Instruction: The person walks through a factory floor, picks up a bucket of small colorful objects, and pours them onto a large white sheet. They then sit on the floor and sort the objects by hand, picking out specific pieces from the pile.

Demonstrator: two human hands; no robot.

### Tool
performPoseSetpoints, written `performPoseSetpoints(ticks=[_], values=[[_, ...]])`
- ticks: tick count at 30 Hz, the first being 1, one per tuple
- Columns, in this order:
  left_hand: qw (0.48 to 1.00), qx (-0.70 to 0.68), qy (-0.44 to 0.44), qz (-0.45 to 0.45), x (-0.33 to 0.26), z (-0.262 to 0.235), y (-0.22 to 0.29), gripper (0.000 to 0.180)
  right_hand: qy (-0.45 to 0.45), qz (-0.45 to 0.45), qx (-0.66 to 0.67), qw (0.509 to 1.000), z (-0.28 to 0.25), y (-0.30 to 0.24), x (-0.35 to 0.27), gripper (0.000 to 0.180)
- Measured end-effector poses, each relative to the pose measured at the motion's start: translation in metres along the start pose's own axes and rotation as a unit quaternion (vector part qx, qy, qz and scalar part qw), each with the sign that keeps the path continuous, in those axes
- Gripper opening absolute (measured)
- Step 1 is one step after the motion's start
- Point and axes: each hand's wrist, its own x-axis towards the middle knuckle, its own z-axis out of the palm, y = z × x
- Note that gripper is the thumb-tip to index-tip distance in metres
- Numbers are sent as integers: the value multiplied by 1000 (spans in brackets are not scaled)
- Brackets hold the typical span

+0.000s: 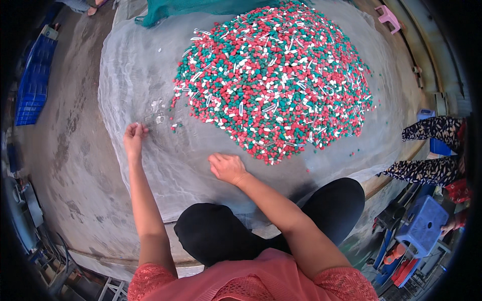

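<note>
Left hand (134, 135) over the pale sheet (120, 85), near its left edge; fingertips bunched, cannot tell whether anything sits between them. Right hand (228, 168) lower and closer to the body, fingers curled under; grip hidden, cannot tell. Pile (281, 80) of small red, green and white pieces on the sheet, ahead and to the right, apart from both hands. Few stray pieces (174, 127) between left hand and pile. Green net (201, 7) at far edge.

Heaped pieces (281, 75) speckled red, green and white, sheet (135, 65) whitish, netting (165, 11) teal, worker's top (261, 273) coral-pink with openwork, trousers (208, 233) black, I note another person's printed trousers (424, 172) dark-and-pale, blue stool (426, 223), pink stool (387, 19).
</note>
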Motion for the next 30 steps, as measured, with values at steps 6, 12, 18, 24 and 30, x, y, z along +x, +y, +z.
performPoseSetpoints(ticks=[6,12,18,24,30], values=[[968,-184,-170,1,0,88,120,30,-53,-14,57,997,-16,10,1,19],[970,77,-108,205,114,165,120,20,-86,-56,32,994,0,3,5,17],[815,454,-20,359,146,252,162,29,-42,-32,-5,999,-1,13,-1,13],[735,562,-49,376,167,274,164,18,-43,-33,-15,998,-4,11,0,14],[766,485,-68,416,121,241,161,18,-35,-40,-19,998,-2,11,-3,13]])
